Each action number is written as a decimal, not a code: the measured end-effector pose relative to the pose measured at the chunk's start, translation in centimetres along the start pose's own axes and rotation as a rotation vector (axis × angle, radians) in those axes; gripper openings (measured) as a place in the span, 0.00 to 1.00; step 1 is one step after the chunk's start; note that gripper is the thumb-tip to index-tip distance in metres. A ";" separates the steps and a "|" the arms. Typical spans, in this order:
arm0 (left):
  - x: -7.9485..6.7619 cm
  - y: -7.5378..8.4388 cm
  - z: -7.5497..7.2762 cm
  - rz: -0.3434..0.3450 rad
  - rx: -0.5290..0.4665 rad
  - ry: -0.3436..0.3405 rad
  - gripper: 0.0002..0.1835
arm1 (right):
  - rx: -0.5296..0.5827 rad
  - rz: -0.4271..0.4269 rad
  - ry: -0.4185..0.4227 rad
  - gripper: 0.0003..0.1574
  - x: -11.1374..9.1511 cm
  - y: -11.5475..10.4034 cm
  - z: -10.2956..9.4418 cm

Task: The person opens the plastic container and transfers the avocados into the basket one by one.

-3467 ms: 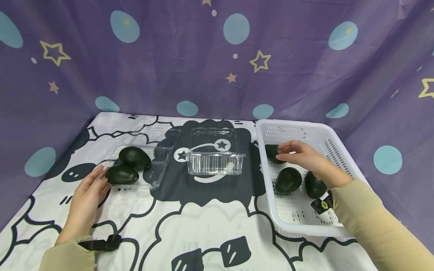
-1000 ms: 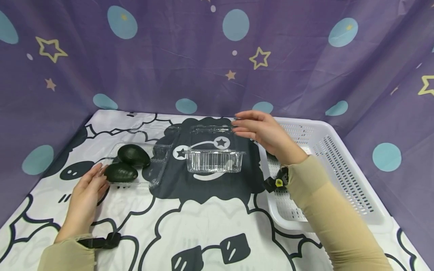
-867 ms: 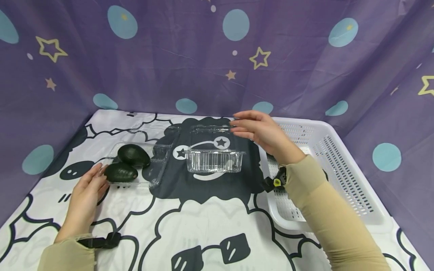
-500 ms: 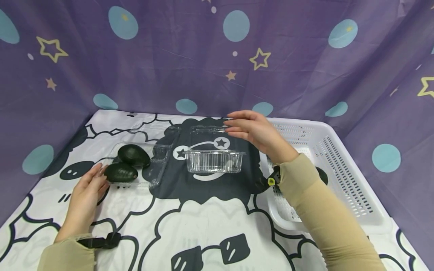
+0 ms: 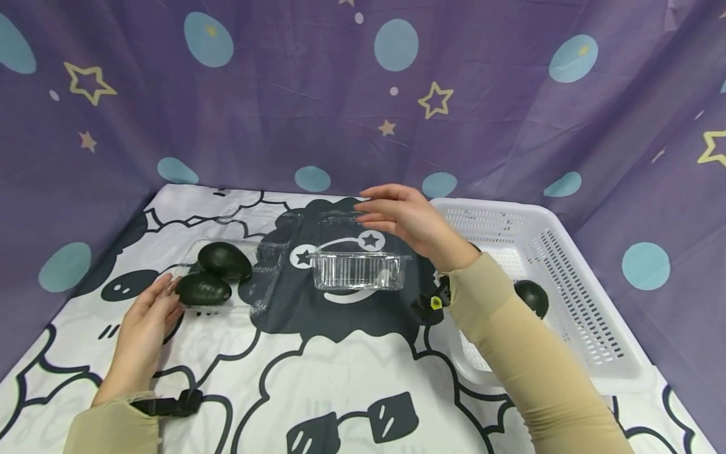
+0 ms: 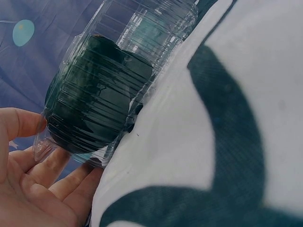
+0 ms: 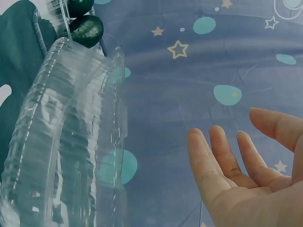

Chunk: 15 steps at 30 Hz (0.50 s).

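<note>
**Two avocados sit in an open plastic clamshell held at its edge, while the other hand hovers over a second box**

The left hand [image 5: 144, 321] grips the near left edge of a transparent clamshell [image 5: 263, 293]; the left wrist view shows the thumb at its rim and the other fingers behind and below it. Inside lie two dark green avocados, touching: the rear avocado [image 5: 224, 261], and the front avocado [image 5: 203, 289] next to the fingertips.

The right hand [image 5: 405, 217] holds nothing, its fingers extended and slightly spread. In the head view it overlaps the raised lid of a ribbed plastic box [image 5: 358, 271] at the middle of the table; the right wrist view shows a gap between fingers and plastic.

To the right stands a white perforated basket [image 5: 488, 203], partly covered by the right beige sleeve [image 5: 527, 353]. A third avocado [image 5: 532, 297] lies in it, part of it behind that sleeve; whatever else the arm hides cannot be told. A black strap [image 5: 164, 407] circles the left wrist. Under everything spreads a black-and-white cartoon tablecloth [image 5: 351, 359], and behind hangs a purple curtain [image 5: 317, 57] with stars and blue ovals.
</note>
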<state>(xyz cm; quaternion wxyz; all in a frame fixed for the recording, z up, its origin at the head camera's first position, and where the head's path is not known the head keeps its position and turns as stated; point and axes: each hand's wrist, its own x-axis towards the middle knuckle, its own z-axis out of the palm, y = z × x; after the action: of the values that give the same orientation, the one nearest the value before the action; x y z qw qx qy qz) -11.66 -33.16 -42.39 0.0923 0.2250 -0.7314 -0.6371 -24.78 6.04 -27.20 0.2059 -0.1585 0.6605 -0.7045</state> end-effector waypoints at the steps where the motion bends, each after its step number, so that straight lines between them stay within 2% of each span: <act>1: 0.0 0.0 0.0 0.001 -0.004 -0.003 0.32 | 0.002 -0.002 -0.003 0.26 0.0 0.0 0.1; 15: 0.2 -0.1 -0.1 0.008 -0.017 -0.006 0.32 | -0.001 0.001 -0.051 0.22 0.6 -0.1 2.8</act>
<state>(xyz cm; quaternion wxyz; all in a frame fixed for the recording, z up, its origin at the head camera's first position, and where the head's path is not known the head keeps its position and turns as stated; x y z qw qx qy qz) -11.78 -33.35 -42.54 0.0946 0.2196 -0.7270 -0.6437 -23.88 3.32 -26.91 0.2230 -0.1764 0.6552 -0.6999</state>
